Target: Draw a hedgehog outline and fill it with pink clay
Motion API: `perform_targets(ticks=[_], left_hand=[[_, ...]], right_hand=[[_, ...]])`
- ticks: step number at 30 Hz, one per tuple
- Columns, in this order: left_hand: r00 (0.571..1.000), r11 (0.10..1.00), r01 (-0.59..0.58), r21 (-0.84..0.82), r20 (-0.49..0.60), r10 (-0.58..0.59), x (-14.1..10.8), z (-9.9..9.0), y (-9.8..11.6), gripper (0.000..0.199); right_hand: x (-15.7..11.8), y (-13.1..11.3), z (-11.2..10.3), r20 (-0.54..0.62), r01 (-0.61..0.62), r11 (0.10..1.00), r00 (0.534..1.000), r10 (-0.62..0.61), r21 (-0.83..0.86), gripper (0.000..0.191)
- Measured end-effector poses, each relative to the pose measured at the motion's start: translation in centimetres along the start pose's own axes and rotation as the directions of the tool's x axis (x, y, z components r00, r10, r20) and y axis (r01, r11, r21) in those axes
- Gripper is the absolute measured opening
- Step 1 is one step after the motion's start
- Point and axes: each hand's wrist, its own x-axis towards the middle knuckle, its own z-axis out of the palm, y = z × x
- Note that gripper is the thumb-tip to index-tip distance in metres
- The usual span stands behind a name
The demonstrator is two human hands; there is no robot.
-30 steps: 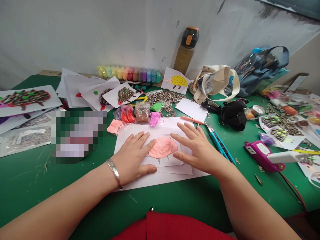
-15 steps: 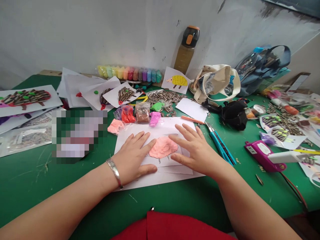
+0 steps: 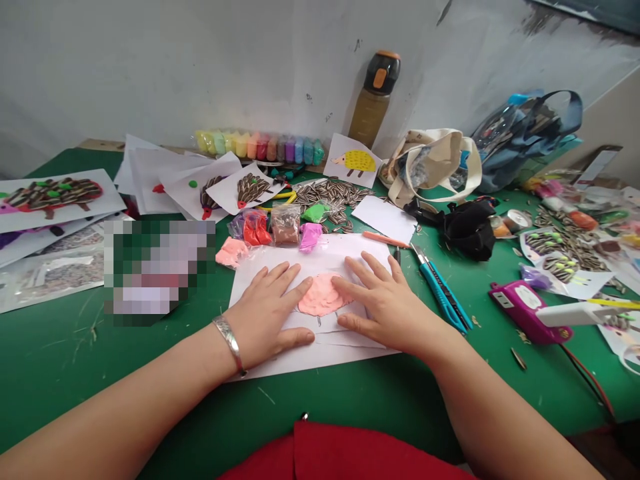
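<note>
The left hand point(image 3: 270, 308) and right hand point(image 3: 385, 299) lie spread, grip released. Steady the paper point(image 3: 326, 333); press the pink clay point(image 3: 319, 297) gently, evenly.

Head cam, wearer's POV, facing fwd/down, close over table point(image 3: 360, 393), wall point(image 3: 250, 67) opp.

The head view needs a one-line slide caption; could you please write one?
Left hand and right hand spread over white paper, with a flat pink clay shape between them.

Bare hands point(image 3: 265, 313) and forearms point(image 3: 160, 390), a silver bracelet point(image 3: 229, 340) (broad, patterned) round the left wrist point(image 3: 242, 339), a red garment point(image 3: 345, 457).
</note>
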Motion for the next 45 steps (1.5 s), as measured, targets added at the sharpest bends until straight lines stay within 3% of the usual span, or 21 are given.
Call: perform_targets(ticks=[16, 21, 27, 33, 45], left_hand=[[1.000, 1.000, -0.007, -0.013, -0.025, 0.006, -0.1, 0.1, -0.1, 0.083], [1.000, 1.000, -0.013, -0.005, -0.028, 0.013, 0.0, 0.2, -0.1, 0.082], [0.998, 1.000, -0.022, -0.022, -0.052, 0.021, -0.1, 0.2, -0.1, 0.081], [0.998, 0.999, -0.024, -0.029, -0.052, 0.022, 0.0, 0.2, -0.2, 0.080], [0.999, 1.000, -0.017, 0.000, -0.027, 0.017, 0.0, 0.1, 0.0, 0.081]], right_hand=[[-0.7, -0.6, -1.1, -0.036, 0.056, 0.998, 0.998, -0.057, -0.015, 0.055], [-0.7, -0.7, -1.2, 0.022, 0.077, 0.997, 0.997, -0.077, 0.007, 0.049], [-0.8, -0.8, -1.5, -0.037, 0.098, 0.995, 0.995, -0.097, 0.031, 0.046], [-0.7, -1.1, -1.3, 0.006, 0.132, 0.990, 0.991, -0.132, 0.053, 0.043], [-0.4, -1.9, -1.1, -0.019, 0.155, 0.987, 0.988, -0.155, 0.037, 0.049]])
